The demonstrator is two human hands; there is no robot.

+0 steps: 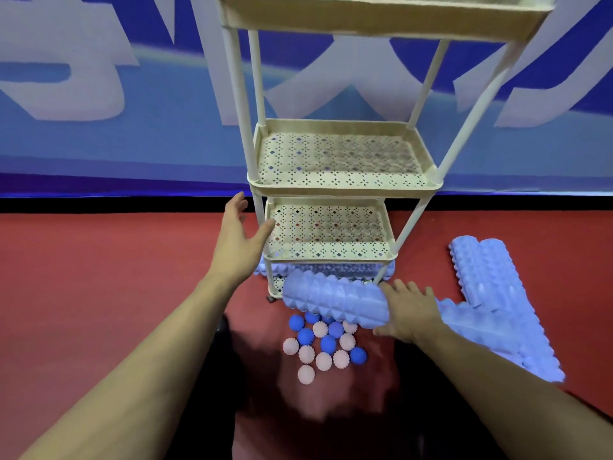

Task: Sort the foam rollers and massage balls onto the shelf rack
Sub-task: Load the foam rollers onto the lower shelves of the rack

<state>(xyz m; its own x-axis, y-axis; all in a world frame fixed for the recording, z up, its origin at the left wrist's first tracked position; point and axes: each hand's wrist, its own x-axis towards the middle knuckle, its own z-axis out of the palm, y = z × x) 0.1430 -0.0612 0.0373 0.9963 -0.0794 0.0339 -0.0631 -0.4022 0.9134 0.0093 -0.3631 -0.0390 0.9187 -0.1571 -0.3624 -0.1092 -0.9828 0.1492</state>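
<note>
The left hand (237, 242) hovered with its grip spread wide, fingers straight, thumb just at the corner of the cream shelf rack (345, 187), whose perforated tiers stood on the red floor (99, 277) with one roller already lying on the bottom tier. Below sat the blue and pink massage balls (323, 348) in a loose cluster on the floor. The right hand (409, 312) curled its grip round the end of a lilac foam roller (335, 302) held crosswise just before the rack's base, while more foam rollers (487, 287) lay piled at the far right.
</note>
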